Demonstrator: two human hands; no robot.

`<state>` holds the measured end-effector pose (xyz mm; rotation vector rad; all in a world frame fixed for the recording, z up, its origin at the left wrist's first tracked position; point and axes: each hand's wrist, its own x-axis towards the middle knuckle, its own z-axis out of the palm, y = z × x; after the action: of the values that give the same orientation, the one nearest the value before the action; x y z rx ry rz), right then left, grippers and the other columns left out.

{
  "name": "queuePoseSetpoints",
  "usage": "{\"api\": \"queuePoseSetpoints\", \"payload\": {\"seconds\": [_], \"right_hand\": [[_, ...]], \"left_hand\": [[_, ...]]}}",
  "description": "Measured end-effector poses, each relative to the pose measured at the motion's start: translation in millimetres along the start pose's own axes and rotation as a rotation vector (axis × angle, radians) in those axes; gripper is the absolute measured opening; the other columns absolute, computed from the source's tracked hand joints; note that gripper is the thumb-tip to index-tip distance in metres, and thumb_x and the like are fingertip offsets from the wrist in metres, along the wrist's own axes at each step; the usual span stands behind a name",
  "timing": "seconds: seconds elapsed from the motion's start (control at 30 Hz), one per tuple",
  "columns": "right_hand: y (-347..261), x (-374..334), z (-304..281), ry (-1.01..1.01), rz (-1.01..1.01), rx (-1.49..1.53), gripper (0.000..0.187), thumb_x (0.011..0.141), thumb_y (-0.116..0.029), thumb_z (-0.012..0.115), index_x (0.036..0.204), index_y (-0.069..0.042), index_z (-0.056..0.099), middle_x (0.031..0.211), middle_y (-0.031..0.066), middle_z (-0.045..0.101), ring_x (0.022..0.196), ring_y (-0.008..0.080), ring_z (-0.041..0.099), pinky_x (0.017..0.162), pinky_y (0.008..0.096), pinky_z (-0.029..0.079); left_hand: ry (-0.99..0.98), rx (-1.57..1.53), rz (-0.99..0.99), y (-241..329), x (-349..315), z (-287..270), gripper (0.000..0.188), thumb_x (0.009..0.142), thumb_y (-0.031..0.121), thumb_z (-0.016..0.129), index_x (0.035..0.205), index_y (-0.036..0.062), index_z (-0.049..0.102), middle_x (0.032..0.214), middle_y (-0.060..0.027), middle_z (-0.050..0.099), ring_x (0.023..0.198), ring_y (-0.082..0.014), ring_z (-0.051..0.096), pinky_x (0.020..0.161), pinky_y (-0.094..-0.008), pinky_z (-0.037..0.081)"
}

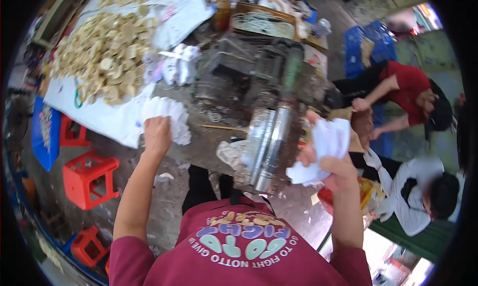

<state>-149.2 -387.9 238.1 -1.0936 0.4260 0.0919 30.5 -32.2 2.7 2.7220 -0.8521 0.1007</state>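
Note:
My left hand (158, 135) is closed on the edge of a bunch of white sheets (172, 117), which fans out over the table's edge. My right hand (341, 174) grips a second bundle of folded white sheets (330, 139), right of the rollers; its fingers show round the bundle. Whether the sheets are paper or thin cloth, I cannot tell. Between my hands stands a dark, grimy machine (234, 69) with two shiny metal rollers (271, 149). More white bundled sheets (181, 64) lie beyond my left hand.
Pale beige flat pieces (107, 54) are heaped on a white cover (112, 119) at far left. Red stools (89, 179) and a blue tray (45, 131) stand below. A co-worker in red (408, 84) bends over a brown sack; another in white (413, 191) is near my right arm.

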Motion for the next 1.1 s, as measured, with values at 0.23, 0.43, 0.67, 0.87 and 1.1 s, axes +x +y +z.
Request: {"api": "queuePoseSetpoints", "payload": {"seconds": [0.23,0.43,0.67,0.87,1.1], "right_hand": [[-6,-2,28,0.015,-0.065,-0.346,0.093,0.062,-0.008,0.084,0.142,-0.003,0.036,0.119,0.0039,0.055,0.102,0.0098,0.054,0.089,0.0251,0.044],[-16,-8,32,0.025,-0.022,-0.360,0.084,0.057,-0.004,0.079,0.133,0.002,0.045,0.112,0.0060,0.059,0.100,0.0137,0.057,0.090,0.0293,0.044],[-17,-23,-25,-0.176,-0.077,-0.390,0.075,0.060,-0.003,0.074,0.130,0.001,0.050,0.139,0.0152,0.047,0.112,0.0171,0.056,0.091,0.0316,0.046],[-20,-20,-46,-0.220,0.180,-0.374,0.064,0.062,-0.007,0.077,0.123,0.001,0.058,0.116,0.0104,0.064,0.105,0.0140,0.059,0.091,0.0286,0.045],[-5,16,-48,-0.309,0.494,-0.695,0.071,0.060,-0.010,0.078,0.125,0.002,0.053,0.116,0.0068,0.061,0.102,0.0128,0.056,0.090,0.0279,0.044]], "left_hand": [[-0.186,-1.253,-0.341,173,36,-117,0.015,0.077,0.008,0.071,0.089,0.0014,0.065,0.082,-0.0045,0.064,0.082,-0.0142,0.059,0.074,-0.0296,0.046],[-0.541,-1.807,-0.190,231,50,-158,0.011,0.086,0.010,0.067,0.080,0.0005,0.065,0.077,-0.0001,0.064,0.072,-0.0051,0.056,0.068,-0.0215,0.044],[-0.353,-1.692,-0.294,223,40,-138,0.010,0.087,0.007,0.064,0.081,0.0002,0.066,0.076,0.0010,0.065,0.070,-0.0043,0.056,0.066,-0.0215,0.045],[-0.058,-1.143,-0.107,216,31,-125,0.016,0.078,0.008,0.072,0.092,0.0015,0.068,0.082,-0.0057,0.061,0.074,-0.0152,0.057,0.068,-0.0279,0.046],[0.091,-0.759,0.042,205,20,-86,0.027,0.071,0.006,0.076,0.097,0.0085,0.071,0.089,-0.0081,0.058,0.085,-0.0247,0.056,0.075,-0.0351,0.044]]}}
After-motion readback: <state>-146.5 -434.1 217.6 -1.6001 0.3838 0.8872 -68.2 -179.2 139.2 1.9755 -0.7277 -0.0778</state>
